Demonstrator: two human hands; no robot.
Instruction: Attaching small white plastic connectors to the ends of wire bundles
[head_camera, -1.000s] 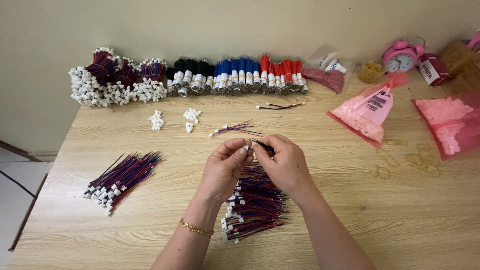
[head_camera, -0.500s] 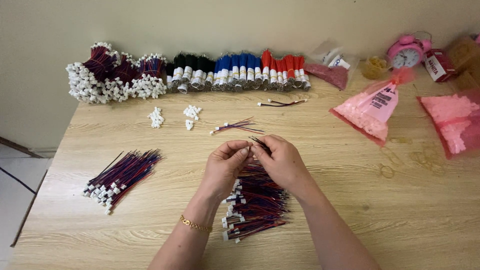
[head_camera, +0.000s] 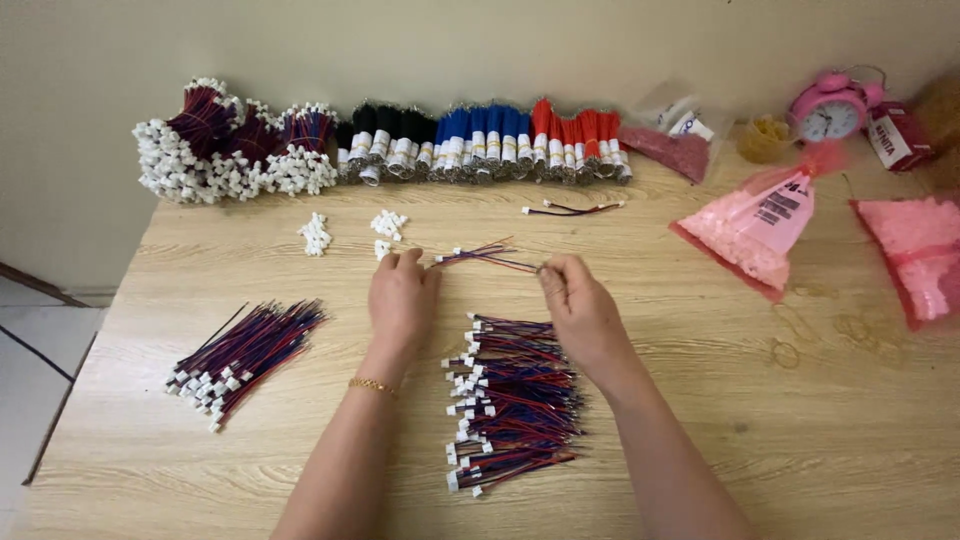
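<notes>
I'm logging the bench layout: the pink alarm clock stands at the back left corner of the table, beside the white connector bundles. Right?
Not quite. The head view shows the pink alarm clock at the back right of the table; the white connector bundles sit at the back left.

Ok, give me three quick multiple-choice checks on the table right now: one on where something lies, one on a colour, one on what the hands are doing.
1. Where is the smaller pile of wires with white plugs?
A. left of the left hand
B. beside the clock
C. under the pink bags

2. What colour is the alarm clock?
A. blue
B. pink
C. black

3. How do the hands stand?
A. both flat on the table
B. one out of view
C. left hand and right hand raised, a thin wire piece close between them

Key: 1 A, it lies at the table's left part. 2 B, its case is pink. 3 C, the right hand's fingertips pinch at the wire's end.
</notes>
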